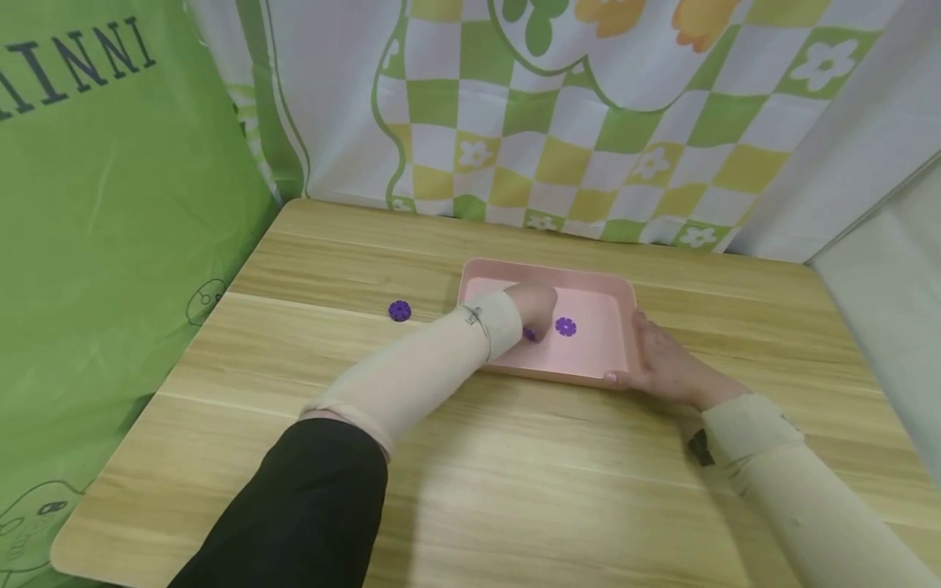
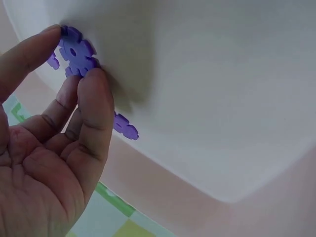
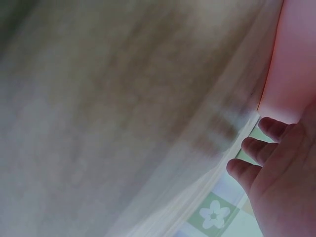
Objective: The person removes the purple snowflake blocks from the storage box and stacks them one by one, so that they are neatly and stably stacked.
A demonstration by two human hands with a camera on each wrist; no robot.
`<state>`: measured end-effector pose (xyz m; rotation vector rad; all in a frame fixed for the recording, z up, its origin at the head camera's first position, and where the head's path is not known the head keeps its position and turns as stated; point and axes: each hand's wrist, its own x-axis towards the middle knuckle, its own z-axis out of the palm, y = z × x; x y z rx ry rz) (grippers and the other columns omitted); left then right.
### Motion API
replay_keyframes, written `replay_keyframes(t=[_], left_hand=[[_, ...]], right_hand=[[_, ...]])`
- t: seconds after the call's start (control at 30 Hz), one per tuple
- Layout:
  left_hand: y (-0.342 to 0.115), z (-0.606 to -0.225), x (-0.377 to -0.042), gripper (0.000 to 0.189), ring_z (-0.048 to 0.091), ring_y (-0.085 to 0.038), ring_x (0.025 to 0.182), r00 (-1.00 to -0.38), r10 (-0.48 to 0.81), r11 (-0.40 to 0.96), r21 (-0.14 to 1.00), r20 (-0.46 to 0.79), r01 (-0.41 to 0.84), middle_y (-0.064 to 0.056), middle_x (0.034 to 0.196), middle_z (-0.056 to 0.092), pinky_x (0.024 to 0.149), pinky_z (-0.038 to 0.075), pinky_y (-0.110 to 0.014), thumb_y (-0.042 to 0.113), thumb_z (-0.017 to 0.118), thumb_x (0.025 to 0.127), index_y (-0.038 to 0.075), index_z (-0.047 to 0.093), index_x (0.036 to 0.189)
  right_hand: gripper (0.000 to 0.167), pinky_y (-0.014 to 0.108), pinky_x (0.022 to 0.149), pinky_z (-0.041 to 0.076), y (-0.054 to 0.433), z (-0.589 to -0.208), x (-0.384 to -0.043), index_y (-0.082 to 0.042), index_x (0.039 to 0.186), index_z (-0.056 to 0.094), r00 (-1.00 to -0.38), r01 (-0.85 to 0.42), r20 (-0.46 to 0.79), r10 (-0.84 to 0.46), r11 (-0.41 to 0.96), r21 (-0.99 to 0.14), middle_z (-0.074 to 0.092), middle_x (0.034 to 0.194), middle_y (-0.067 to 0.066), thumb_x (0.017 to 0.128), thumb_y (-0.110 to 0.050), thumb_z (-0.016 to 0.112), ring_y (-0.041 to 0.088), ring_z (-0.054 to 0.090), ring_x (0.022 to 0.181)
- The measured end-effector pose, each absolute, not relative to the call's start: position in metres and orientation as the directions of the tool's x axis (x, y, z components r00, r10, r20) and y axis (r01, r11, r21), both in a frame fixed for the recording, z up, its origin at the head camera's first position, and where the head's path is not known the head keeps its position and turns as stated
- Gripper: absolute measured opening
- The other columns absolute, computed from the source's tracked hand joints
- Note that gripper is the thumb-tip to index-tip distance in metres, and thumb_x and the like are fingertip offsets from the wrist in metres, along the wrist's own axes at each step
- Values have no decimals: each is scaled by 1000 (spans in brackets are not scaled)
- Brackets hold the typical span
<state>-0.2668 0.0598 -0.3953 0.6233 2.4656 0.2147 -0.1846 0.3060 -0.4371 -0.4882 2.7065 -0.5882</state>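
My left hand [image 1: 535,306] reaches down into a shallow pink tray [image 1: 599,282]. In the left wrist view it pinches a purple flower-shaped plastic disc [image 2: 79,52] between thumb and fingers. Another purple disc [image 2: 126,127] lies on the tray floor beyond the fingers, and a bit of purple shows behind the thumb. The head view has one purple disc [image 1: 565,327] lying flat right of the left hand. My right hand [image 1: 672,367] rests against the tray's right front corner, thumb at the front wall. Its visible fingers [image 3: 244,170] are extended along the side.
A purple flower-shaped piece [image 1: 399,310] sits on the wooden table [image 1: 559,474], left of the tray. A checked curtain [image 1: 573,155] hangs behind the table's back edge. Green cloth [image 1: 125,229] hangs along the left side.
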Motion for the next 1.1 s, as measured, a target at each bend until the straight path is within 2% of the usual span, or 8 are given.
replay_keyframes(t=[0.13, 0.27, 0.4, 0.47, 0.57, 0.7, 0.9, 1.1], left_hand=[[60, -395, -265, 16, 52, -14, 72, -719, 483, 875, 251, -500, 413, -9, 106, 64, 57, 49, -20, 1, 72, 89, 4, 64, 103], [59, -396, -265, 8, 53, -14, 74, -731, 461, 887, 264, -503, 378, -8, 103, 64, 62, 51, -21, 4, 63, 99, 5, 64, 107], [58, -396, -265, 13, 55, -14, 75, -737, 451, 891, 296, -504, 343, -7, 99, 63, 65, 52, -22, 7, 54, 104, 4, 64, 112], [57, -395, -265, 12, 55, -13, 73, -736, 454, 888, 316, -501, 333, -7, 97, 63, 65, 52, -22, 8, 56, 103, 4, 65, 110], [55, -395, -264, 5, 53, -13, 71, -732, 454, 888, 327, -507, 325, -6, 96, 65, 63, 52, -23, 7, 65, 96, 6, 66, 101], [57, -394, -262, 13, 52, -14, 70, -716, 464, 886, 270, -521, 378, -7, 100, 65, 59, 50, -22, 4, 74, 87, 7, 65, 95], [61, -394, -260, 17, 54, -13, 73, -704, 469, 874, 167, -533, 456, -8, 104, 66, 59, 51, -20, 6, 75, 90, 4, 66, 104], [58, -394, -264, 7, 53, -13, 70, -699, 477, 877, 233, -533, 420, -8, 100, 65, 57, 49, -20, 5, 70, 95, 5, 65, 99]], right_hand=[[126, 67, 120, 12, 305, -438, -185, 15, 154, -14, -888, -255, -240, -392, 855, -453, -2, 159, 44, 92, -53, 72, 61, 8, 146], [126, 67, 120, 13, 305, -438, -185, 15, 154, -14, -888, -255, -236, -394, 851, -459, -2, 159, 45, 92, -52, 72, 62, 8, 146], [126, 67, 120, 12, 306, -439, -184, 17, 153, -13, -888, -261, -230, -398, 848, -461, -2, 158, 46, 92, -51, 73, 62, 8, 145], [126, 68, 120, 13, 307, -439, -184, 17, 153, -13, -887, -266, -230, -401, 850, -455, -2, 157, 46, 92, -51, 73, 63, 9, 145], [127, 68, 119, 13, 307, -439, -185, 16, 153, -14, -887, -267, -234, -398, 856, -444, -2, 158, 46, 92, -53, 73, 63, 9, 145], [128, 68, 119, 13, 307, -438, -184, 16, 153, -15, -890, -255, -237, -389, 858, -446, -3, 158, 45, 91, -54, 73, 62, 8, 145], [126, 67, 120, 13, 306, -437, -183, 16, 153, -13, -890, -255, -236, -390, 855, -452, -2, 158, 45, 92, -52, 73, 62, 9, 145], [127, 69, 119, 15, 307, -438, -182, 17, 153, -12, -891, -274, -212, -400, 849, -452, 2, 157, 47, 90, -52, 75, 64, 12, 144]])
